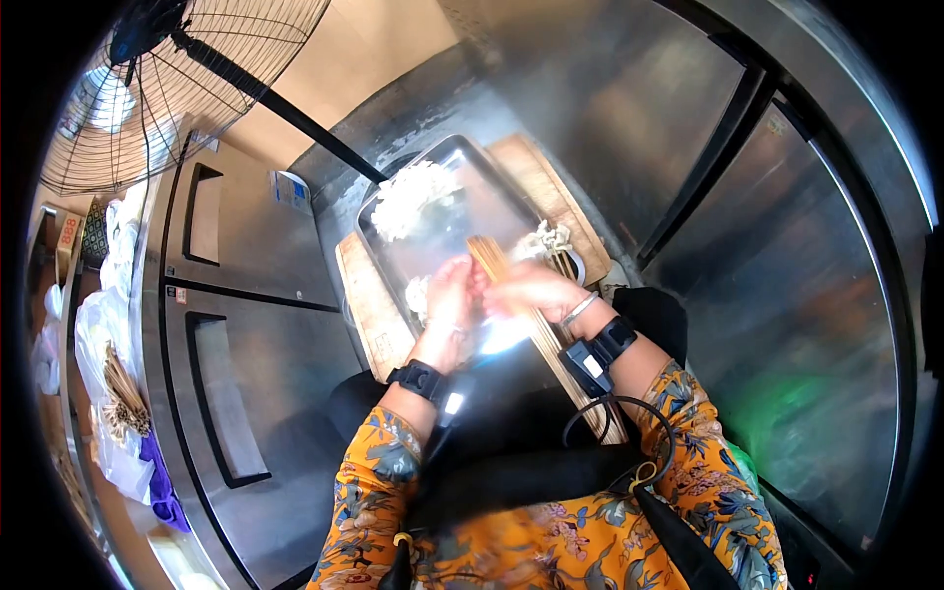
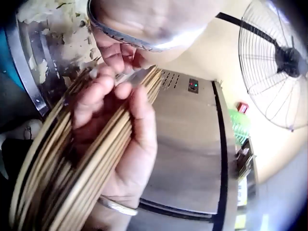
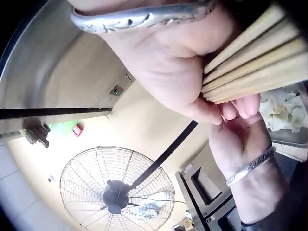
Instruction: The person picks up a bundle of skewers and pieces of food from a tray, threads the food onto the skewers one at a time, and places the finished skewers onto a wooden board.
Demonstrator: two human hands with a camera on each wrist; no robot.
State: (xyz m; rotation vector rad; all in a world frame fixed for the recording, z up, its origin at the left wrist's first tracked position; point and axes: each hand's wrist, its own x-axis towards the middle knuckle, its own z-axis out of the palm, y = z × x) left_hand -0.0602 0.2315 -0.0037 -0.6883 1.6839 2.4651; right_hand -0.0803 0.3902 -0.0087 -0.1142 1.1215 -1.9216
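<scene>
Steel kitchen, tray [image 1: 374,221] on the desk. Right hand [image 1: 526,288] grips the skewers [image 1: 489,261] over the tray's near edge; left hand [image 1: 450,292] pinches one out. Next: a clean pull free.

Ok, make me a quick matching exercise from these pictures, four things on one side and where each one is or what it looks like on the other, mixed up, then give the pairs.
Things:
1. bundle of skewers
2. metal tray
3. fan
4. sleeves

Descriptions:
A. orange with a flower pattern
B. up at the top left, a round wire cage
C. gripped between both hands
D. lying on the counter, white shredded food on it

Pairs: 1-C, 2-D, 3-B, 4-A
</scene>
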